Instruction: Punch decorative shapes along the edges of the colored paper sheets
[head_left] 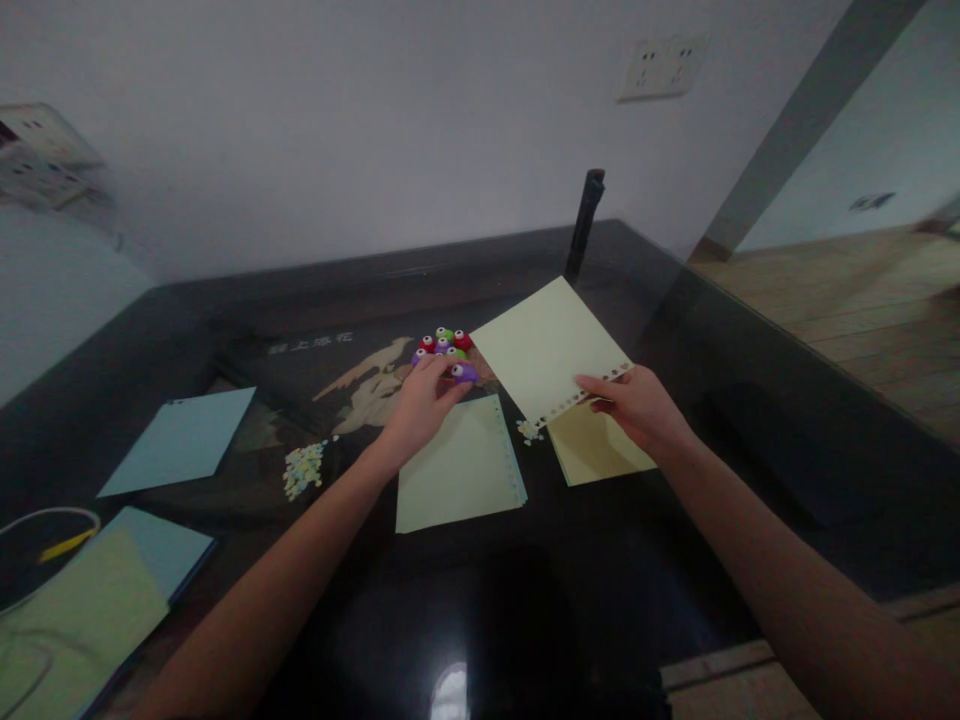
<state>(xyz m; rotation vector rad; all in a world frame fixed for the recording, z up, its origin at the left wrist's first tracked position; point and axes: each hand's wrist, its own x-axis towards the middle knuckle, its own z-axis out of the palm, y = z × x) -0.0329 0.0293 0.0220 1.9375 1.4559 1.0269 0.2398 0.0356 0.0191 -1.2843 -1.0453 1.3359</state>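
Observation:
My right hand pinches a pale yellow sheet of paper by its lower edge, along which a row of holes runs. The sheet is raised and tilted above the table. Between the thumb and fingers of my left hand is a small purple one-eyed piece; its exact kind cannot be made out. Just behind that hand sits a cluster of similar red, green and purple one-eyed pieces. Below lies a stack of pale holed sheets. Partly under the raised sheet is a darker yellow stack.
Paper bits lie in a larger pile on the left and a smaller pile near the stacks. Blue sheets and yellow-and-blue paper lie at left. A black upright post rises at the back of the dark table.

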